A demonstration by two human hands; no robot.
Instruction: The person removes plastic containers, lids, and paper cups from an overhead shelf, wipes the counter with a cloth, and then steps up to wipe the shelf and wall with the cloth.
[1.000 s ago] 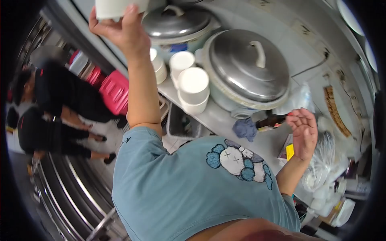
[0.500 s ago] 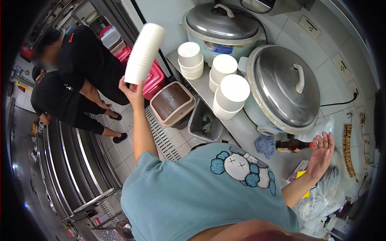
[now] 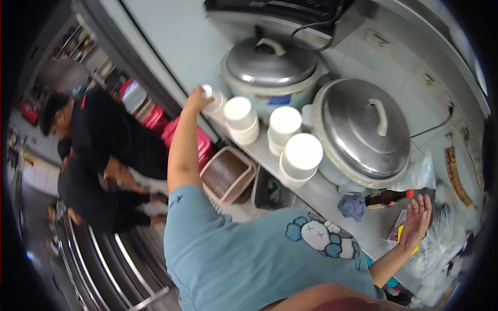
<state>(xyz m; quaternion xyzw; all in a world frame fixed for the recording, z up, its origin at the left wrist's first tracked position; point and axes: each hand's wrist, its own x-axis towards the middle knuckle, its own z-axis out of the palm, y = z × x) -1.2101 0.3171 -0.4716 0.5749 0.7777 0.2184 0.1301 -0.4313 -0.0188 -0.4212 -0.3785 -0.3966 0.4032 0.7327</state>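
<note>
My left hand (image 3: 196,99) reaches to the far left end of the metal counter, its fingers closed on the top of a stack of white paper cups (image 3: 217,108). The hand covers part of that stack. Right beside it stand three stacks of white tubs, upside down: a left one (image 3: 240,115), a middle one (image 3: 285,122) and a front one (image 3: 303,153). My right hand (image 3: 416,220) is raised over the right part of the counter, palm up and fingers spread, holding nothing. It is near a dark bottle with a red cap (image 3: 386,198) that lies on its side.
Two large lidded cookers (image 3: 272,65) (image 3: 363,129) stand along the wall. A crumpled blue cloth (image 3: 353,207) and plastic bags (image 3: 441,243) lie to the right. Below the counter are a brown-lidded bin (image 3: 225,176) and a grey bin (image 3: 267,194). Two people (image 3: 111,129) in black bend down at left.
My left hand has brought the paper-cup stack from mid-air down to the counter's far end, beside the tubs. My right hand stays raised and open. The view has shifted.
</note>
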